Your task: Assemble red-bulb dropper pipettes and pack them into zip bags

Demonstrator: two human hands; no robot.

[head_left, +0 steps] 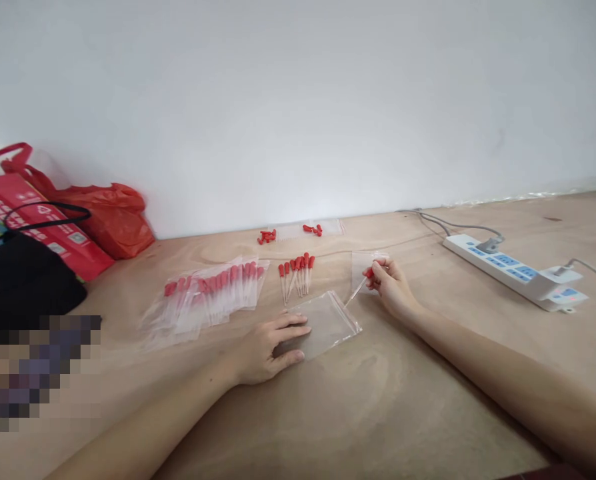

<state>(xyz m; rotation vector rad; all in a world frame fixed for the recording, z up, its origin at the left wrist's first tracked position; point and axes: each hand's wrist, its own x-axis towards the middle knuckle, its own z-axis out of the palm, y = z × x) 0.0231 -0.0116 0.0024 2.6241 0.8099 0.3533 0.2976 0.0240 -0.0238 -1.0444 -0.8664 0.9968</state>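
Observation:
My left hand (277, 343) lies on a clear zip bag (328, 325), its fingers spread over the bag's left part. Pinched in my right hand (389, 283) is a glass dropper (360, 289) by its red rubber bulb. The dropper's tip points down and left, close to the bag's zip edge; whether it touches the bag I cannot tell. Behind my right hand a further clear bag (361, 267) lies flat. Several loose droppers (298, 270) with red bulbs are lined up beyond my left hand.
Overlapping bags holding red-bulbed droppers (213, 293) spread out at left. Loose red bulbs (267, 237) lie near the wall. A power strip (508, 267) with grey cords stands at right. Red bags (113, 217) and a black bag (23, 280) sit at far left.

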